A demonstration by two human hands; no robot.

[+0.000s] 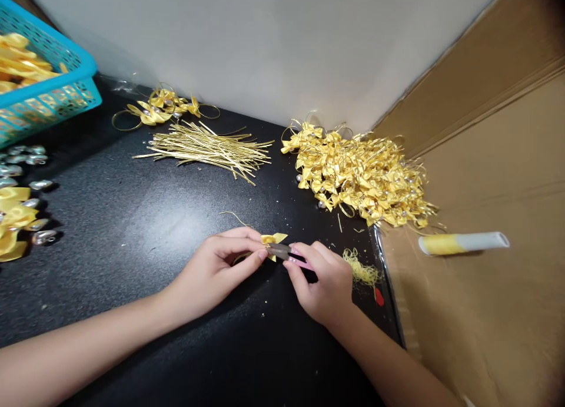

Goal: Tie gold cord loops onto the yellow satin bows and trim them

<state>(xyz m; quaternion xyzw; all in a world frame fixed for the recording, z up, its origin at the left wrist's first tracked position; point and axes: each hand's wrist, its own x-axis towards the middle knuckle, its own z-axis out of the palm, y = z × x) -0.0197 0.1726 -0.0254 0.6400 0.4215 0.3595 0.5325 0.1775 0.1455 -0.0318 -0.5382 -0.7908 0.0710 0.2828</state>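
Observation:
In the middle of the black table, my left hand [232, 254] pinches a yellow ribbon bow [274, 238] between thumb and fingers. A thin gold tie [233, 215] trails out behind those fingers. Closed round the handles of small pink-handled pliers [301, 261] is my right hand [324, 280]. The pliers' dark jaws meet the bow right at my left fingertips; what exactly they grip is too small to make out. Beyond my hands lies a loose bundle of gold twist ties [212, 151].
A big heap of yellow bows with gold loops [362, 174] lies at back right, a smaller cluster [165, 105] at back left. Left are silver beads [42, 184] and a turquoise basket [48, 109]. Thread scraps [362, 268] and a cardboard tube [463, 243] are right. A wall closes the back.

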